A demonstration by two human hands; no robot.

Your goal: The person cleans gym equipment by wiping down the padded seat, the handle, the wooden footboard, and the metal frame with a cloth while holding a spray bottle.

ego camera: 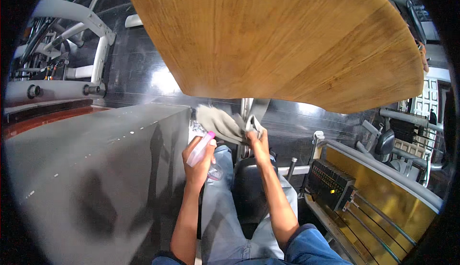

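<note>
My left hand (197,160) grips a translucent spray bottle with a pink nozzle (211,134); its clear lower part (215,171) shows beneath the hand. My right hand (258,142) is closed on a bunched, light grey cloth (221,123), which is blurred and hangs out to the left, towards the bottle. Behind the cloth stands an upright metal post (247,106). A black padded seat (249,186) lies between the legs of the person, below the right hand.
A large wooden panel (280,42) spans the top. At the left stands a grey box-like block (90,157) with chipped edges. To the right are a gym machine's black weight stack (330,182) and grey tube frame (381,168). More gym frames (100,56) stand at upper left.
</note>
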